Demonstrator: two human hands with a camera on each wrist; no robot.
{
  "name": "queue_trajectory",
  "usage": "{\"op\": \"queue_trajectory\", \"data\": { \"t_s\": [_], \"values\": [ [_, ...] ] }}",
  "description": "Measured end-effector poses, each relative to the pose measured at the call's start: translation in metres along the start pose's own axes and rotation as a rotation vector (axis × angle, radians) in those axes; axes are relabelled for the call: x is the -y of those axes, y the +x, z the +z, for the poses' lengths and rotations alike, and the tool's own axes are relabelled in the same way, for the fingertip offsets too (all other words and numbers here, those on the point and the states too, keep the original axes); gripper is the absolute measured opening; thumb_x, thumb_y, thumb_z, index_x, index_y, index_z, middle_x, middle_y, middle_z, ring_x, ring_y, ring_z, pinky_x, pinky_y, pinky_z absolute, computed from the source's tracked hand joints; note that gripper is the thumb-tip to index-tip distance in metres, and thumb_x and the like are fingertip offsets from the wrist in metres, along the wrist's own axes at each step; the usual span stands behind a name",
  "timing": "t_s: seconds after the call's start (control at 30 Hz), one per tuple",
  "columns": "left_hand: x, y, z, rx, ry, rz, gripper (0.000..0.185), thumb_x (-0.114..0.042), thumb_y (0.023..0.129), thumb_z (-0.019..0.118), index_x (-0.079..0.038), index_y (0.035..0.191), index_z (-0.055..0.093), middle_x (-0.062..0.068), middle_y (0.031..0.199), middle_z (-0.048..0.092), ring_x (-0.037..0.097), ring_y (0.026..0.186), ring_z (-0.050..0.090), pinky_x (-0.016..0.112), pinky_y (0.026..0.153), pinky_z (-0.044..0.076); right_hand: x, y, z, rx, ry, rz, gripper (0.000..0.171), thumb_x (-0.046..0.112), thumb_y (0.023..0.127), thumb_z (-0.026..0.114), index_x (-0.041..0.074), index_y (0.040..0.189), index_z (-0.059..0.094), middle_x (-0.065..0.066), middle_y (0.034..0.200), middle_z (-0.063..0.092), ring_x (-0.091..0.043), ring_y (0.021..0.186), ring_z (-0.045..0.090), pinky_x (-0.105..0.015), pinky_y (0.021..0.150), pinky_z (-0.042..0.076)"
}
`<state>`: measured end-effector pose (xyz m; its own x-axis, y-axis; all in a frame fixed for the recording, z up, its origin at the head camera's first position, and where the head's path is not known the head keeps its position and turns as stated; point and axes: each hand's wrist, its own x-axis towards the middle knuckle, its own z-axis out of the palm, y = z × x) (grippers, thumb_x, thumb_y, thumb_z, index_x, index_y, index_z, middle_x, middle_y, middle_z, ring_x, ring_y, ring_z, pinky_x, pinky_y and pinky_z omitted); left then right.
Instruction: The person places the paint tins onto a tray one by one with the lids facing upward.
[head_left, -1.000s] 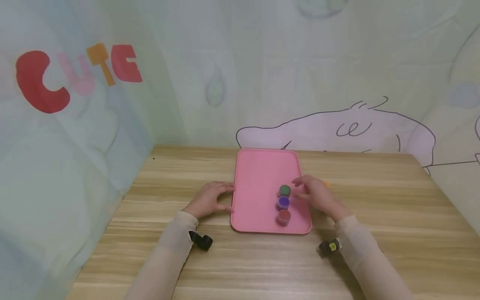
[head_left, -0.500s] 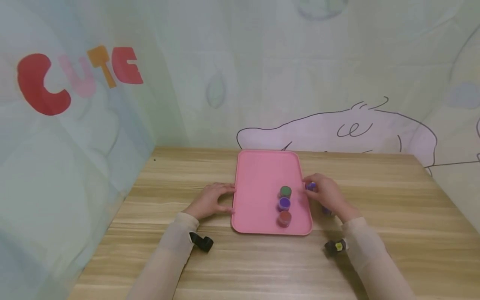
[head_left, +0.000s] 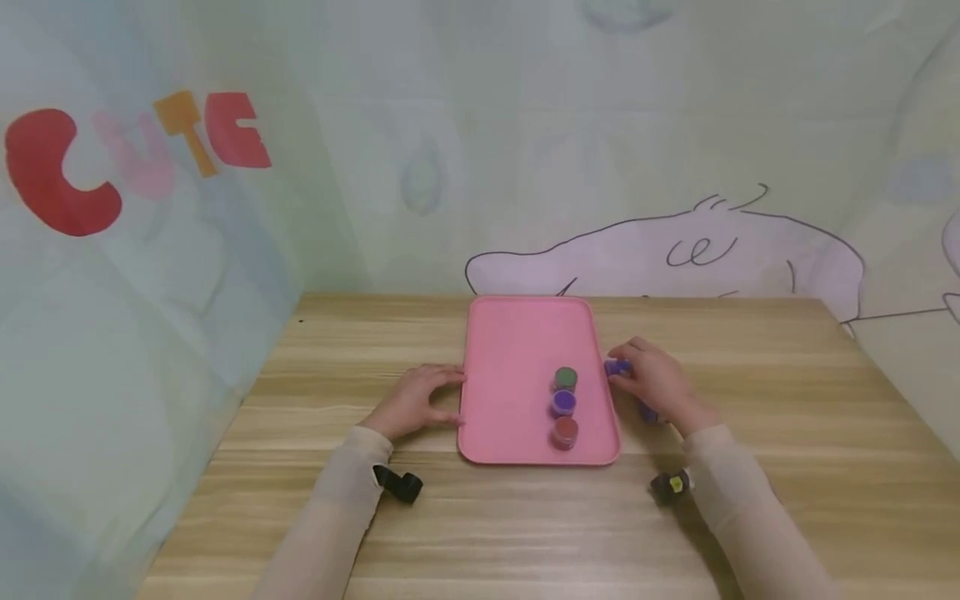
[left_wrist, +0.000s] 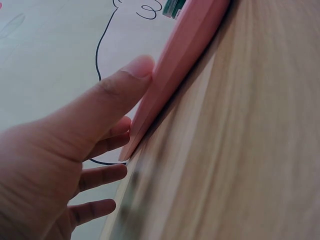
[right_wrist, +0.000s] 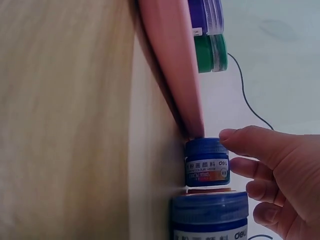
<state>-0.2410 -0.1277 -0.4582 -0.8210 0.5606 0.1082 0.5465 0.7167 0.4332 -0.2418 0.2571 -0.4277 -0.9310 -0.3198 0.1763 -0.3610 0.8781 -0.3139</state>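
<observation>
My left hand (head_left: 416, 402) rests with relaxed, spread fingers against the left rim of a pink tray (head_left: 510, 333). In the left wrist view, the thumb touches the tray's side. Three small paint jars, green (head_left: 566, 379), purple (head_left: 563, 403) and red (head_left: 564, 432), stand in a row on the tray's right part. Beside its right rim, a small blue paint jar (right_wrist: 207, 165) lies on its side, lid towards the tray. My right hand (head_left: 660, 383) pinches this jar, thumb tip at the lid and index finger on its far side.
Close to the right hand lies another blue jar (right_wrist: 210, 217), partly hidden in the head view. Something orange shows between the two blue jars in the right wrist view. The wood-grain table (head_left: 487, 533) ends at a printed cloth backdrop (head_left: 375, 167).
My right hand has moved from beside the green jar on the tray to the blue jar off its right edge. The left hand and the tray jars stay put.
</observation>
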Motion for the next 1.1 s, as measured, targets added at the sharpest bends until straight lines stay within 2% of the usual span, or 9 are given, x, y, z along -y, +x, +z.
{"op": "queue_trajectory", "data": {
  "t_s": [0.23,0.47,1.1],
  "values": [
    [0.003,-0.008,-0.004,-0.014,0.016,-0.002,0.070,-0.046,0.076,0.077,-0.010,0.133,0.058,0.007,0.141,0.055,0.030,0.132,0.049,0.053,0.114,0.035,0.002,0.004,0.005,0.023,-0.084,-0.024,0.039,0.021,0.082,0.075,0.003,0.116,0.064,-0.013,0.105,0.062,-0.029,0.095,0.063,-0.046,0.085,0.056],
    [0.003,-0.011,-0.006,-0.009,0.017,-0.012,0.071,-0.047,0.076,0.077,-0.010,0.133,0.057,0.008,0.141,0.055,0.031,0.132,0.049,0.054,0.113,0.035,0.002,0.008,0.007,0.044,-0.114,-0.017,0.039,0.021,0.082,0.076,0.004,0.115,0.065,-0.013,0.106,0.062,-0.028,0.097,0.063,-0.045,0.086,0.056],
    [0.006,-0.010,-0.003,-0.015,0.033,-0.007,0.071,-0.049,0.075,0.077,-0.011,0.132,0.059,0.005,0.140,0.056,0.028,0.131,0.050,0.049,0.113,0.037,0.004,0.014,0.009,0.065,-0.189,-0.089,0.033,0.019,0.079,0.078,0.004,0.107,0.067,-0.010,0.098,0.062,-0.026,0.091,0.061,-0.043,0.081,0.057]
  ]
}}
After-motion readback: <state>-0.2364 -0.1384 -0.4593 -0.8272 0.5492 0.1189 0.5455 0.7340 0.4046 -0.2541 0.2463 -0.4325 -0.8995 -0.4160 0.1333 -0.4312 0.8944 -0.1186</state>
